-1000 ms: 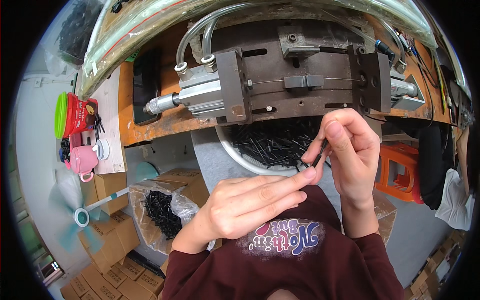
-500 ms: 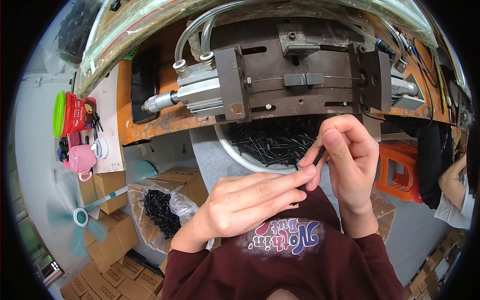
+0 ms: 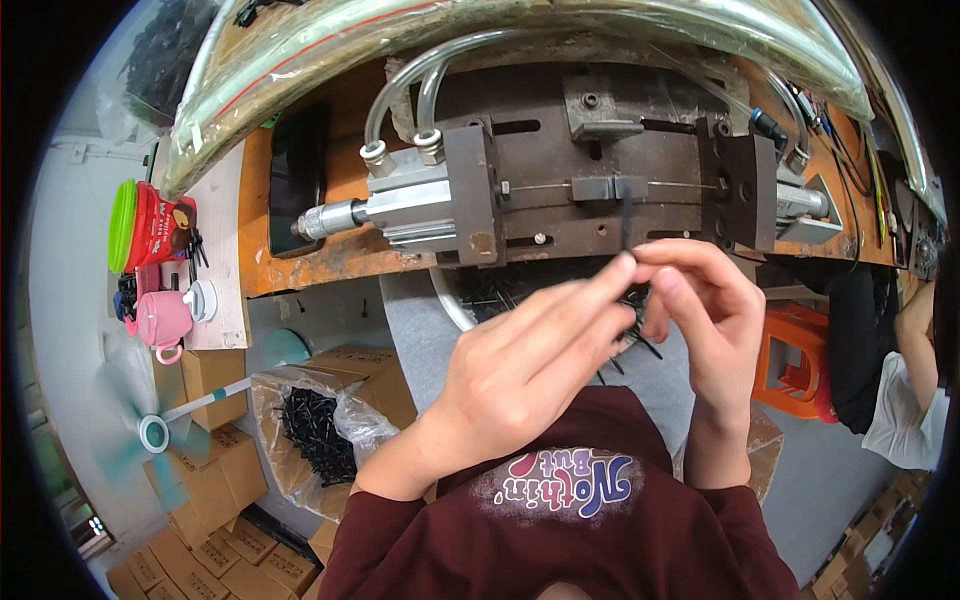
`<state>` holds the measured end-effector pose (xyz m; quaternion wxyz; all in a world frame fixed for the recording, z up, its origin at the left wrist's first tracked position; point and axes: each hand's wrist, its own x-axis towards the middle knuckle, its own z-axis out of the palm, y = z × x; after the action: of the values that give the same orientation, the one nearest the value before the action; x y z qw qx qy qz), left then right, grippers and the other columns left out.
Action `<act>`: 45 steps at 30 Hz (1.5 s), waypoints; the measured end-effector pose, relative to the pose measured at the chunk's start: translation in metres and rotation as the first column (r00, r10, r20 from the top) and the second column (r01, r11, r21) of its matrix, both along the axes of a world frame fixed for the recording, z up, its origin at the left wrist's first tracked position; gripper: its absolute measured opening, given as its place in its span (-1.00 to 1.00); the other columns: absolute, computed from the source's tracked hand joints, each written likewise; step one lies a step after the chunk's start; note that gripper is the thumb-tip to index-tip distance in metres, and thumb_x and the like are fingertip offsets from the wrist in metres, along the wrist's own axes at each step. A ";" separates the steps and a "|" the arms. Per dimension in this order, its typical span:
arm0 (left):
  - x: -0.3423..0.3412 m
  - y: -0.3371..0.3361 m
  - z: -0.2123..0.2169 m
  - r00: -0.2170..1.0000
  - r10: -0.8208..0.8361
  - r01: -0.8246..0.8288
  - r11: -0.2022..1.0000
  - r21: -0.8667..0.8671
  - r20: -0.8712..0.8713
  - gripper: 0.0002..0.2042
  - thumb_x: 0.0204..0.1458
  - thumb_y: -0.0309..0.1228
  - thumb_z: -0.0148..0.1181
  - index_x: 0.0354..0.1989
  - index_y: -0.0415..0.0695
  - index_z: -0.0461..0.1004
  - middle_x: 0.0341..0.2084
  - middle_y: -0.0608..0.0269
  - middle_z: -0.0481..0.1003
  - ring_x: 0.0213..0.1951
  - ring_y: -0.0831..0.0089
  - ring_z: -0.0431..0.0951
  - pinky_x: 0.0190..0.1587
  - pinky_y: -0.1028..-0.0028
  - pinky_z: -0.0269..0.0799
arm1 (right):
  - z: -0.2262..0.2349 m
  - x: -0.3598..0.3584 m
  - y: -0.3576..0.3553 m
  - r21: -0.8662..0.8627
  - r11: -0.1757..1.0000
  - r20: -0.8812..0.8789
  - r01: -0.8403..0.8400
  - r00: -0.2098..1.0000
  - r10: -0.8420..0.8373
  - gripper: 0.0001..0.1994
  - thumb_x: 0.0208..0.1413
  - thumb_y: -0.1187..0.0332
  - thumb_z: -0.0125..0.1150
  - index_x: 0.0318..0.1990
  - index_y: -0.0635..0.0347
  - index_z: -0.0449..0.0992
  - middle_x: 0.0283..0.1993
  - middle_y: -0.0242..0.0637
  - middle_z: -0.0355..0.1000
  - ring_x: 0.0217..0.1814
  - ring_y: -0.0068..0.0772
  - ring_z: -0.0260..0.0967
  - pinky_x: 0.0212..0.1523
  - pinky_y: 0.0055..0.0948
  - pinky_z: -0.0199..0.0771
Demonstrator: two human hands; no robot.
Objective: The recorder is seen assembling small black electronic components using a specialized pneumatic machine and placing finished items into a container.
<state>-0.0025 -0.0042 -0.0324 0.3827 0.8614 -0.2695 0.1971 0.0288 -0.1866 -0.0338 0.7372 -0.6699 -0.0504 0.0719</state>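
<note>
A thin black rod [image 3: 627, 215], smeared by motion, points up from where my fingertips meet. My left hand [image 3: 530, 365] is closed, its outstretched fingers pressed together at the rod's lower end. Curled in from the other side, my right hand [image 3: 710, 305] pinches at the same spot; the exact grip of each is partly hidden. The rod's upper end overlaps the small grey block [image 3: 593, 188] on a dark metal fixture [image 3: 545, 222]; contact cannot be told. Under my hands, more black rods [image 3: 485, 292] lie in a white-rimmed basin [image 3: 450, 300], mostly covered.
Silver cylinders [image 3: 415, 205] with clear hoses flank the fixture on the wooden bench [image 3: 350, 262]. A dark phone [image 3: 296, 180] and pink cup [image 3: 165, 318] are at left. Below stand a bagged carton of black pieces [image 3: 318, 435] and a fan [image 3: 153, 433]. An orange stool [image 3: 795, 350] and another person's arm [image 3: 915, 325] are at right.
Both hands have risen toward the fixture, and the rod between them now points up at the grey block. The view has shifted slightly.
</note>
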 end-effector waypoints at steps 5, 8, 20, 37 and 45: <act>0.019 -0.012 -0.005 0.986 0.157 -0.165 0.970 0.176 0.055 -0.74 -0.20 -0.52 0.37 -0.25 -0.24 0.58 0.03 0.03 0.53 -0.34 0.33 0.63 -0.28 0.47 0.53 | 0.001 -0.007 -0.018 -0.076 0.992 0.072 0.104 0.993 -0.098 -0.88 0.22 0.52 0.14 -0.16 0.36 0.57 -0.34 -0.25 0.56 -0.53 -0.74 0.32 -0.54 -0.73 0.28; 0.025 -0.016 -0.003 0.977 0.196 -0.212 0.946 0.245 0.089 -0.75 -0.18 -0.46 0.37 -0.27 -0.20 0.58 0.06 0.08 0.52 -0.49 0.42 0.56 -0.39 0.50 0.48 | 0.009 -0.010 -0.018 -0.132 0.983 0.153 0.128 0.982 -0.108 -0.90 0.15 0.56 0.17 -0.22 0.38 0.58 -0.35 -0.22 0.56 -0.47 -0.65 0.39 -0.50 -0.70 0.31; 0.025 -0.013 0.002 0.975 0.209 -0.221 0.928 0.299 0.071 -0.80 -0.15 -0.47 0.37 -0.30 -0.18 0.59 0.08 0.12 0.51 -0.66 0.51 0.46 -0.53 0.56 0.37 | 0.092 0.109 0.034 -0.467 0.756 0.820 0.458 0.544 0.177 -0.82 -0.05 0.57 0.27 -0.23 0.24 0.57 -0.34 -0.25 0.53 -0.47 -0.43 0.43 -0.50 -0.48 0.34; -0.004 0.032 0.027 0.985 0.073 -0.137 0.879 -0.457 -0.155 -0.63 -0.08 -0.73 0.31 -0.03 -0.36 0.51 -0.07 -0.07 0.52 -0.23 0.39 0.64 -0.27 0.54 0.63 | 0.108 0.171 0.052 -0.486 0.684 0.863 0.545 0.174 0.474 -0.92 -0.03 0.55 0.19 -0.33 0.30 0.53 -0.29 -0.15 0.45 -0.28 -0.07 0.48 -0.27 -0.23 0.51; 0.006 0.018 0.030 0.922 -0.156 -0.109 0.774 -0.624 -0.354 -0.62 -0.13 -0.73 0.35 -0.05 -0.36 0.55 -0.13 -0.04 0.53 -0.11 0.31 0.61 -0.23 0.51 0.66 | 0.053 0.062 0.011 -0.591 0.710 0.776 0.383 0.031 0.629 -0.59 -0.25 0.44 0.23 -0.21 0.61 0.57 -0.18 0.07 0.48 -0.29 -0.19 0.54 -0.25 -0.35 0.65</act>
<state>0.0036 0.0140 -0.0026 0.6976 0.7001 -0.1176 0.0975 0.0908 -0.1754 0.0188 0.1665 -0.7286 -0.5794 -0.3252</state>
